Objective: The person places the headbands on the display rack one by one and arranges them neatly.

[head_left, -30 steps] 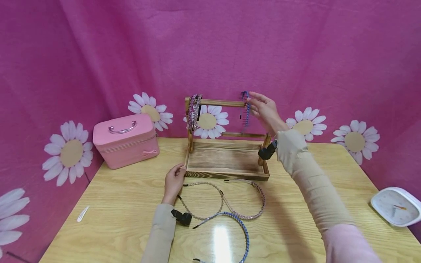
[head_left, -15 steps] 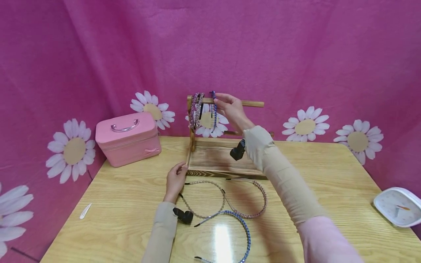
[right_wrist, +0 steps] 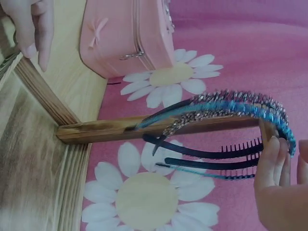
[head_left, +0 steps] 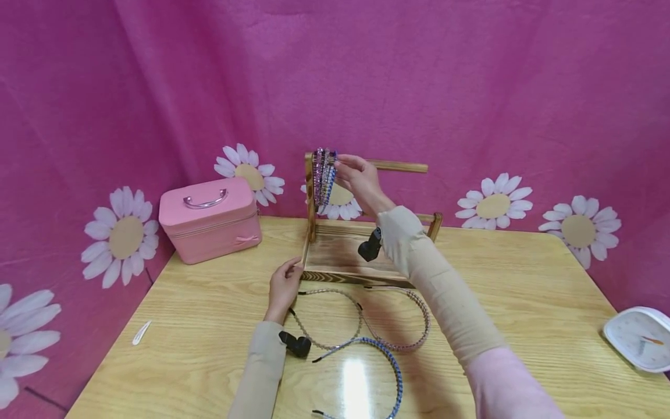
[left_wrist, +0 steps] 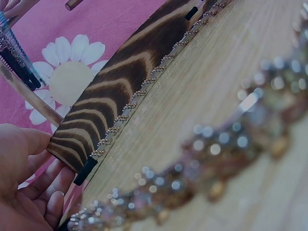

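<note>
At the upper rod of a wooden rack [head_left: 396, 166], my right hand [head_left: 361, 179] pinches a blue toothed headband [right_wrist: 224, 107]. The headband hangs over the rod, close against several beaded headbands [head_left: 319, 180] bunched by the left post. Seen from the right wrist, the fingertips are at the top of its arch, and the dark ends of the bands point away. My left hand [head_left: 284, 288] grips the front left corner of the rack's tray, thumb on one side and fingers below, as the left wrist view shows around the striped wooden front [left_wrist: 101, 98].
In front of the rack lie a beaded headband [head_left: 361, 319], a pinkish one [head_left: 426, 326] and a blue one [head_left: 400, 384]. A pink case [head_left: 209, 224] stands left, a white hair clip [head_left: 141, 333] lies front left, and a white clock [head_left: 638, 337] is far right.
My right hand has slid the blue headband leftward along the rod, from its free right end to the bunched headbands. My left hand has stayed on the tray corner.
</note>
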Action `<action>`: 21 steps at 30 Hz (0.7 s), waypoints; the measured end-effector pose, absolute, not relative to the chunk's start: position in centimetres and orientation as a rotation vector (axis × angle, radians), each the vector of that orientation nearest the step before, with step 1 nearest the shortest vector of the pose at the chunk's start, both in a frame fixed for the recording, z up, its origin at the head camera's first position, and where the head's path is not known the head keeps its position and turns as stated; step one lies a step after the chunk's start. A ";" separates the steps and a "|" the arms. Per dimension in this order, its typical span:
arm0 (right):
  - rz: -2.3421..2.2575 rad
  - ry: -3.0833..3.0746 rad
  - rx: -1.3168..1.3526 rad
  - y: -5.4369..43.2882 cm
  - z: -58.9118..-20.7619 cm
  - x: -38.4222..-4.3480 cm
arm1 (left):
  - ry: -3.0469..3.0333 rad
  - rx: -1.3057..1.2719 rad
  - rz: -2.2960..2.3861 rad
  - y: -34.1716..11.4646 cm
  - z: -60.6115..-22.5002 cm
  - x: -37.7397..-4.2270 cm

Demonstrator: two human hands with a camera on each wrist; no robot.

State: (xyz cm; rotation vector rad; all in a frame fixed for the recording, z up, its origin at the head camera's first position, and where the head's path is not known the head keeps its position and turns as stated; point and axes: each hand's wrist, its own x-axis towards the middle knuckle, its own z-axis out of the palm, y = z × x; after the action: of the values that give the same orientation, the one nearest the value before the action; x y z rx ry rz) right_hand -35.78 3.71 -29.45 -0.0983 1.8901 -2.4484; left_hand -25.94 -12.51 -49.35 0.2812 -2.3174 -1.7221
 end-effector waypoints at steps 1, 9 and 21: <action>-2.454 1.879 -0.101 3.8 -29.6 -35.7 | -2.318 0.279 -1.723 -12.5 -49.3 -25.9; -2.351 1.931 -0.132 5.7 -31.3 -34.7 | -2.323 0.282 -1.723 -12.4 -49.3 -26.0; -2.174 1.887 -0.293 8.7 -34.9 -30.7 | -2.330 0.304 -1.734 -12.4 -49.3 -26.0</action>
State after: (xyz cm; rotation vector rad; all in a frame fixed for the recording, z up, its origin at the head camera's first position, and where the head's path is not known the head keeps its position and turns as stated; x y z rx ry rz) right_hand -30.68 8.66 -34.88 -0.2930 1.8867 -2.1745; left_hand -26.00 -12.43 -49.31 0.3045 -2.3296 -1.7336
